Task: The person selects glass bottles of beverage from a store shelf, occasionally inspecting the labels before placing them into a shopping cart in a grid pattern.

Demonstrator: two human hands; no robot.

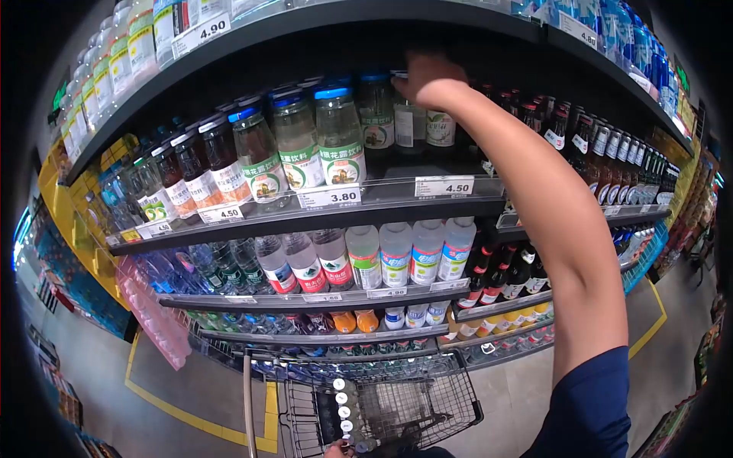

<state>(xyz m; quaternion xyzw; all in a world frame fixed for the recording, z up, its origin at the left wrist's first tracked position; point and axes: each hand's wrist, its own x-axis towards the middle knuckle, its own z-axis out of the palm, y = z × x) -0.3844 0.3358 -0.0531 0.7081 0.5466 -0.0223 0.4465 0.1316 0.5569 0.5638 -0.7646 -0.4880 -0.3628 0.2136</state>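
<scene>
My right hand (429,80) is raised to the upper shelf and reaches deep in, fingers curled over the top of a clear bottle (410,126) with a pale label. A second bottle (440,127) stands right beside it. In front and to the left stands a row of blue-capped bottles with green labels (340,137). Only a sliver of my left hand (336,450) shows at the bottom edge, by the near end of the shopping cart (450,389); its grip is hidden.
The cart holds a row of white-capped bottles (341,406). Price tags 3.80 (330,197) and 4.50 (443,185) hang on the shelf edge. Lower shelves carry water bottles (395,256) and dark bottles (519,271). The aisle floor has yellow lines (191,412).
</scene>
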